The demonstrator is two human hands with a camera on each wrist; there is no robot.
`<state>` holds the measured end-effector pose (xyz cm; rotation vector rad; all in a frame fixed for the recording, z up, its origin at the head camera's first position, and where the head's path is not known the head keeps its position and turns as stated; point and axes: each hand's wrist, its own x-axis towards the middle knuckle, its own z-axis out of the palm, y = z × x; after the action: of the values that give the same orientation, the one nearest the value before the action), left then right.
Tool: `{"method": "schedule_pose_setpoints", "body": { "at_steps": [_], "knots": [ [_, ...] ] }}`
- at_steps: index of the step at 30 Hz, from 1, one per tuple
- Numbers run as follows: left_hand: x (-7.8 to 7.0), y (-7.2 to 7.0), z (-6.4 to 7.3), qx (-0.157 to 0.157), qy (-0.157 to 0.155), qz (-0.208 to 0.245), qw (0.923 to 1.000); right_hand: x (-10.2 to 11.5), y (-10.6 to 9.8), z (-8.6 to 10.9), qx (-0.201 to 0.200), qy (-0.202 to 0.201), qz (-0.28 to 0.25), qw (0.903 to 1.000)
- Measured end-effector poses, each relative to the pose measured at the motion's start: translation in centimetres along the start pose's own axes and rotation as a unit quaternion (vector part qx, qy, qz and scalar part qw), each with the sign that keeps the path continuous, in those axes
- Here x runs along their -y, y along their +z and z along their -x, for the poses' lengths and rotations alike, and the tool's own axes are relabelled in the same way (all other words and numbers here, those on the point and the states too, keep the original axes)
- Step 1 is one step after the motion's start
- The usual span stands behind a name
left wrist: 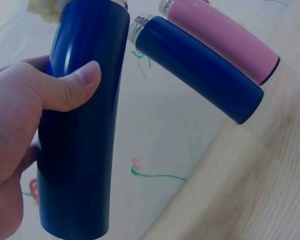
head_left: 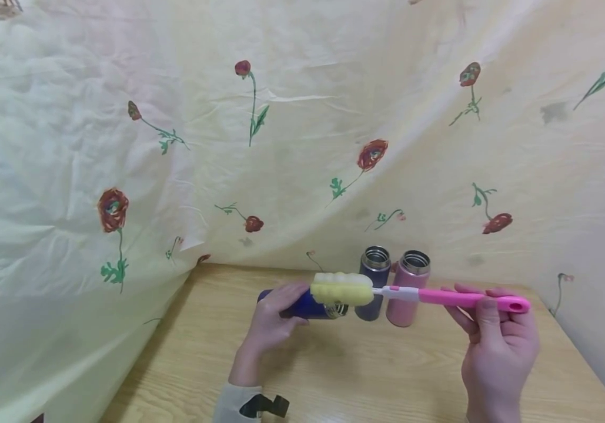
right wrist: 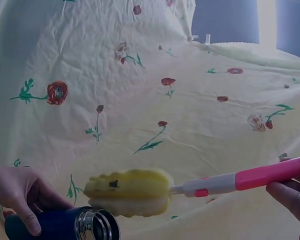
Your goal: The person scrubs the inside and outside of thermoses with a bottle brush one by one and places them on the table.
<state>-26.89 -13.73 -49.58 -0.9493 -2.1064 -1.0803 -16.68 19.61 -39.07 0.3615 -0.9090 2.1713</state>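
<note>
My left hand [head_left: 273, 317] grips a blue thermos bottle [left wrist: 82, 130] round its body, thumb across the front. The bottle lies tilted on its side in the air, its open steel mouth [right wrist: 97, 225] facing right. In my right hand [head_left: 500, 338] is the pink handle of a bottle brush [head_left: 455, 298], pinched between thumb and fingers. The brush's yellow and white sponge head [right wrist: 130, 192] points left and sits just above the bottle's mouth, outside it. In the head view the sponge overlaps part of the bottle.
A second dark blue thermos bottle [head_left: 370, 305] and a pink thermos bottle [head_left: 404, 302] stand upright side by side, lids off, on the wooden table [head_left: 365, 376]. Behind and to the left hangs a cream cloth [head_left: 291, 176] printed with red flowers.
</note>
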Motion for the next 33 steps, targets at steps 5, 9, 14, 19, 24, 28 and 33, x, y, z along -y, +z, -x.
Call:
{"method": "schedule_pose_setpoints", "body": {
  "at_steps": [5, 9, 14, 19, 24, 28, 33],
  "knots": [
    [-0.05, -0.04, -0.10, 0.002, 0.013, -0.011, 0.9999, -0.12, 0.09, 0.03, -0.017, -0.013, 0.025, 0.9994],
    [-0.12, -0.18, -0.24, 0.003, 0.016, -0.008, 0.9998, -0.12, 0.38, 0.03, -0.027, -0.033, 0.067, 0.9968],
    [-0.26, -0.27, -0.26, 0.001, 0.010, 0.003, 0.9999, -0.27, 0.43, -0.12, -0.035, -0.052, 0.070, 0.9956],
    [-0.55, -0.25, -0.28, -0.010, 0.004, 0.009, 0.9999, -0.44, 0.19, -0.16, -0.037, -0.060, 0.054, 0.9960],
    [-0.58, -0.15, -0.13, -0.017, -0.001, 0.013, 0.9998, -0.41, 0.32, -0.13, -0.043, -0.067, 0.066, 0.9946],
    [-0.49, 0.06, -0.17, -0.028, -0.003, 0.007, 0.9996, -0.36, 0.42, -0.15, -0.044, -0.072, 0.076, 0.9936],
    [-0.38, 0.31, -0.25, -0.068, -0.022, 0.026, 0.9971, -0.23, 0.41, -0.24, -0.040, -0.080, 0.099, 0.9911]
  ]
}}
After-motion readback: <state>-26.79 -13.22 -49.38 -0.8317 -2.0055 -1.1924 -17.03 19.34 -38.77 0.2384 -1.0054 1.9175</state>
